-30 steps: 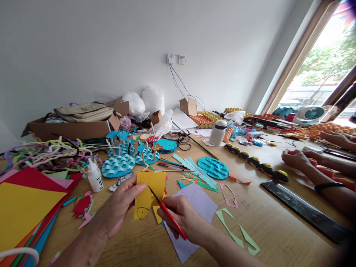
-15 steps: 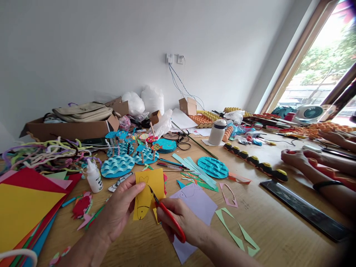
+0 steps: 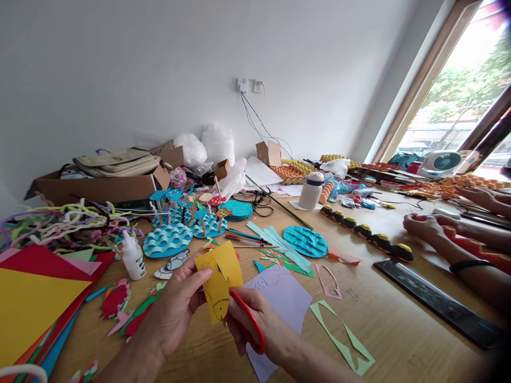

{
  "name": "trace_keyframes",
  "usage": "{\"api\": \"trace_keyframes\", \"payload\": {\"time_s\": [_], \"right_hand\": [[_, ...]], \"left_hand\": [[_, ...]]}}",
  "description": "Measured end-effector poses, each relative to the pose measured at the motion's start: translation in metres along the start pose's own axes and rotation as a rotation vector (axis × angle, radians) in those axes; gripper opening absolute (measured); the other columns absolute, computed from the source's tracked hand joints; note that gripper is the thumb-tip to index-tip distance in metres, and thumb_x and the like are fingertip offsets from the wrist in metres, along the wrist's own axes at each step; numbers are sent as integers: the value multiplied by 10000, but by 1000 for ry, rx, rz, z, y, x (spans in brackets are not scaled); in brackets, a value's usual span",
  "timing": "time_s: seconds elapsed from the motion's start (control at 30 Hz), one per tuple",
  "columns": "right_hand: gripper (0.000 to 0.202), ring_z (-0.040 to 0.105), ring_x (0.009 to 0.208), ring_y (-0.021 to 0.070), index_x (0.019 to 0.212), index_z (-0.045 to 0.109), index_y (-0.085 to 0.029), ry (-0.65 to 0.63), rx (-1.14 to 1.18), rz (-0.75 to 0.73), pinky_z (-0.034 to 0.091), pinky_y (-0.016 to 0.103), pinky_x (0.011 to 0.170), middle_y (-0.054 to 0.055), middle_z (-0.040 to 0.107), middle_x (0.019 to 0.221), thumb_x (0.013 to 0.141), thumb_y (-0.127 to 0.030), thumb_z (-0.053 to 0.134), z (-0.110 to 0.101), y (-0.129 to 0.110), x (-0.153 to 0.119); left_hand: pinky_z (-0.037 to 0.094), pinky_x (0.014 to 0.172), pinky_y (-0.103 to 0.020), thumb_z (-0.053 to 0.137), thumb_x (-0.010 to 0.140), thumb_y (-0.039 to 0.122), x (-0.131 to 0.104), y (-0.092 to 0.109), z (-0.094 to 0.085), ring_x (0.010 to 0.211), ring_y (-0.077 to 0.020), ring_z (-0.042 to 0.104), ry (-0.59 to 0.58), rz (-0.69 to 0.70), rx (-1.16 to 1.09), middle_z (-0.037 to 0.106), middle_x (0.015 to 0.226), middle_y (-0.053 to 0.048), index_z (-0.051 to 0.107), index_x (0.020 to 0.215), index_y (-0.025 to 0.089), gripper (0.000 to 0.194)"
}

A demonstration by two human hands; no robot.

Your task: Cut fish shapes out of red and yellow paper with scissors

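Between thumb and fingers, my left hand (image 3: 181, 298) pinches a yellow sheet of paper (image 3: 231, 266) at its left edge. A fish outline is drawn on the sheet in dark line, tail up and head down, and a cut runs beside it. My right hand (image 3: 263, 324) grips the red-handled scissors (image 3: 250, 322) at the paper's lower right; their blades are mostly hidden by the paper and fingers. Under my right hand lies a purple sheet (image 3: 285, 292) with another fish outline. Cut paper fish (image 3: 139, 314) lie left of my left hand.
A glue bottle (image 3: 133, 256) and blue wavy discs (image 3: 167, 240) stand beyond my left hand. Coloured paper (image 3: 35, 298) is stacked at left. Green (image 3: 343, 340) and pink scraps (image 3: 328, 282) and a dark phone-like slab (image 3: 435, 300) lie right. Another person's hands (image 3: 427, 229) work at far right.
The yellow paper has tilted, its top leaning left and its lower end shifting right. The scissor blades, visible before against the paper, are now mostly out of sight.
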State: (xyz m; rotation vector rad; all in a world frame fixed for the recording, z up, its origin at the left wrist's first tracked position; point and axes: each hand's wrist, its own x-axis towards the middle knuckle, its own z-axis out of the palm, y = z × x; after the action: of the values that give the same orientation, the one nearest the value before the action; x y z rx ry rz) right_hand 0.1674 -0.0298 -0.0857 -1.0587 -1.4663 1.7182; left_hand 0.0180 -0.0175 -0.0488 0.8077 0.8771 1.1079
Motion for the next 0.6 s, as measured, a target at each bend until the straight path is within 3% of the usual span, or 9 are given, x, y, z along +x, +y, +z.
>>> {"api": "trace_keyframes", "payload": {"time_s": [0.13, 0.37, 0.6], "right_hand": [[534, 404, 323, 53, 653, 486, -161, -8, 26, -2, 297, 153, 336, -65, 446, 413, 736, -689, 493, -1, 1, 1], [567, 398, 305, 51, 657, 492, -159, -46, 48, -13, 248, 146, 299, -61, 448, 400, 708, -724, 495, -2, 5, 4], [625, 396, 310, 54, 619, 479, -164, -40, 55, 28, 291, 158, 306, -54, 445, 400, 615, -788, 508, 1, 3, 5]], "left_hand": [[520, 609, -273, 593, 786, 167, 0, 1, 0, 668, -162, 670, 10, -4, -2, 731, 775, 2, 626, 966, 203, 187], [524, 622, -274, 618, 760, 165, 1, -2, -2, 679, -164, 669, 6, -5, -12, 729, 795, -6, 622, 984, 199, 227], [511, 563, -282, 667, 709, 193, 4, -4, -4, 611, -173, 662, 32, -21, -9, 726, 753, -12, 622, 885, 196, 182]]}}
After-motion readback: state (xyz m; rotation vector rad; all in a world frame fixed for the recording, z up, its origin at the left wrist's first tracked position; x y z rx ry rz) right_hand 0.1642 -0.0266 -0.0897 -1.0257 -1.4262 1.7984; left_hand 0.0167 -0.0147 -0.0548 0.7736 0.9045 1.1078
